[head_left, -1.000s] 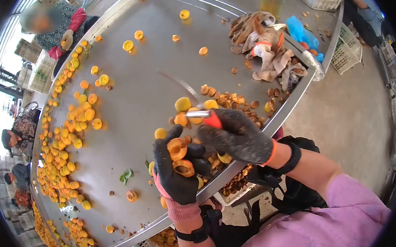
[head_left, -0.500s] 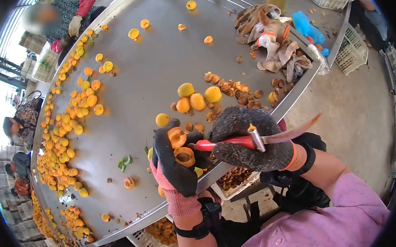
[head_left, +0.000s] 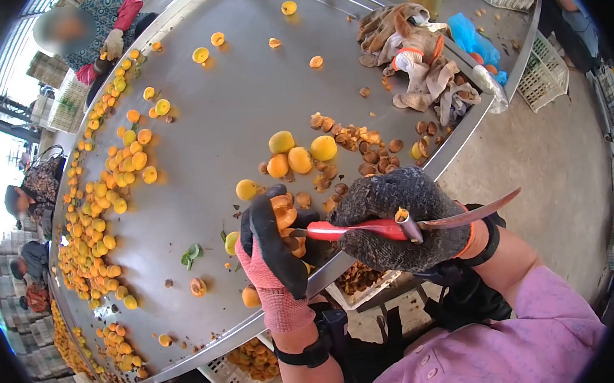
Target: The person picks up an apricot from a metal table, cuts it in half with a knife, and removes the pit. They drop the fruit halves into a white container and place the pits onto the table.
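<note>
My left hand (head_left: 268, 244), in a black-coated pink glove, is closed around an opened apricot (head_left: 284, 211) whose halves show between thumb and fingers. Wrapped in a dark grey knitted glove, my right hand (head_left: 397, 203) grips a red-handled pitting knife (head_left: 356, 229). The knife's curved blade points right, past my wrist, and a short metal tube stands out beside the handle. Its narrow metal tip on the left reaches the apricot; the exact contact is hidden by my fingers. Just beyond my hands lie whole apricots (head_left: 299, 159) and brown pits (head_left: 383, 163).
Many apricots (head_left: 93, 235) spread along the left of the metal table (head_left: 210, 127). Used gloves (head_left: 419, 63) lie at the far right corner. Crates with apricot halves (head_left: 251, 359) and pits (head_left: 359, 280) stand below the near edge. A co-worker's gloved hand (head_left: 113, 45) is at the far left.
My left fingers have closed further over the apricot halves, which now show less. My right hand and the knife have shifted slightly right and down. The view has moved a little.
</note>
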### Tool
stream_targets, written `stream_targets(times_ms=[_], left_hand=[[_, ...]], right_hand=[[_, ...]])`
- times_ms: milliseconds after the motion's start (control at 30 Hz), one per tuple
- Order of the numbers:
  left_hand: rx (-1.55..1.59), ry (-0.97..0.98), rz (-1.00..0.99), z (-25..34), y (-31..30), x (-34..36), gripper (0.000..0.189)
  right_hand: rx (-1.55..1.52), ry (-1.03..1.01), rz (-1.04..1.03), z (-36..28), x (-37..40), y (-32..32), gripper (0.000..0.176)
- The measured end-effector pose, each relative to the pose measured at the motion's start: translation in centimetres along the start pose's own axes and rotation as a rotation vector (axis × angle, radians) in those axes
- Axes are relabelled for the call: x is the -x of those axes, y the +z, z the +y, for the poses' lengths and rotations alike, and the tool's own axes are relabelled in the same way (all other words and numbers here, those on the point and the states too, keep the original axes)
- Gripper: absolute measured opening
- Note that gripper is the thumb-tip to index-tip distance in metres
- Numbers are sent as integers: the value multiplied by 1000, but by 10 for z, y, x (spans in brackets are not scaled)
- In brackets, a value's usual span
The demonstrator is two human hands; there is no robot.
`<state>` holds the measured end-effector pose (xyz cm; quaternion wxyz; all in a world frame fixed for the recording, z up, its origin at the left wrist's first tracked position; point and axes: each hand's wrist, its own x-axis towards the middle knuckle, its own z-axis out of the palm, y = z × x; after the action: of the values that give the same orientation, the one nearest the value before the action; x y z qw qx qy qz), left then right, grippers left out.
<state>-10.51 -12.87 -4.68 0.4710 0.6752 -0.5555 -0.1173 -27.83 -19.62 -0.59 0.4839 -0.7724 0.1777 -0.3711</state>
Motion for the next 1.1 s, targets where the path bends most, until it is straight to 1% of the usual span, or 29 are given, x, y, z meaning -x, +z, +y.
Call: stream_targets(times_ms=[33, 67, 100, 167, 200, 233, 300, 333, 367, 400, 433, 467, 500, 567, 600, 633, 667, 700, 767, 800, 833, 867, 900, 933, 967, 1000, 1033, 1067, 1100], left_hand=[[140, -78, -36, 0, 0, 0, 28], [280, -156, -73, 1, 1, 1, 24], [275, -158, -78, 0, 1, 0, 24], [-103, 151, -136, -3, 2, -3, 25], [-104, 153, -146, -5, 4, -3, 25], [-147, 209, -135, -7, 6, -3, 28], [-189, 271, -128, -10, 8, -3, 31], [-170, 246, -141, -10, 6, -2, 29], [-153, 218, -156, -9, 5, -2, 28], [-53, 22, -134, -8, 8, -3, 26], [-55, 28, -137, -5, 10, -4, 26], [214, -196, -78, 6, 11, -6, 26], [482, -421, -15, 13, 12, -7, 26], [444, -393, -38, 13, 9, -1, 22], [502, -487, -89, 8, 8, 1, 22], [561, -580, -138, 2, 8, 3, 22], [69, 99, -118, -11, 10, 3, 30], [70, 98, -120, -16, 11, 6, 30], [256, -261, -47, -2, 12, -1, 38], [384, -447, -7, 9, 11, -5, 40], [385, -449, -5, 8, 9, -5, 40], [388, -485, -58, 5, 3, -4, 27], [389, -519, -114, 3, 0, -4, 21], [386, -521, -116, 4, 1, -3, 21], [316, -398, -128, 4, 2, -3, 26], [248, -276, -140, 5, 4, -2, 35], [248, -278, -143, 4, 3, -2, 35], [75, 21, -164, 0, 2, -2, 33], [-99, 320, -183, -5, 0, -2, 36]], right_hand=[[-3, 1, 0, 2, -1, -2, 17], [52, -84, -37, 5, -2, -5, 16], [106, -168, -71, 8, -2, -7, 16], [87, -139, -56, 13, -1, -3, 15], [72, -117, -48, 15, -1, 0, 14], [72, -116, -42, 20, -2, 4, 14], [-144, -137, 38, 34, -2, 13, 11], [-53, -154, 8, 38, -6, 14, 9], [-54, -152, 18, 34, -3, 14, 9], [-255, 173, 51, 28, -1, 13, 10], [-453, 495, 80, 22, -1, 12, 10], [-404, 307, 109, 26, 2, 15, 13], [-406, 306, 109, 32, 3, 16, 13], [-93, 84, 94, 34, -1, 12, 14], [-359, 434, 20, 28, 0, 6, 13], [-361, 436, 20, 29, -1, 2, 13], [-370, 457, 27, 31, -3, -1, 14], [-378, 478, 34, 31, -3, -3, 15], [-405, 484, 77, 27, -2, 1, 16], [-205, 192, 95, 28, 0, 4, 14], [-6, -98, 108, 29, 1, 5, 13], [47, -141, 102, 26, 3, 3, 13], [43, -138, 104, 28, 4, 3, 13], [-69, -88, 56, 30, 4, 2, 15], [-178, -38, 7, 33, 3, 0, 17], [-180, -36, 8, 34, 3, -1, 17], [-195, 40, 11, 35, 2, -2, 18], [-209, 115, 14, 36, 1, -3, 21], [-211, 116, 16, 37, -1, -5, 21]])
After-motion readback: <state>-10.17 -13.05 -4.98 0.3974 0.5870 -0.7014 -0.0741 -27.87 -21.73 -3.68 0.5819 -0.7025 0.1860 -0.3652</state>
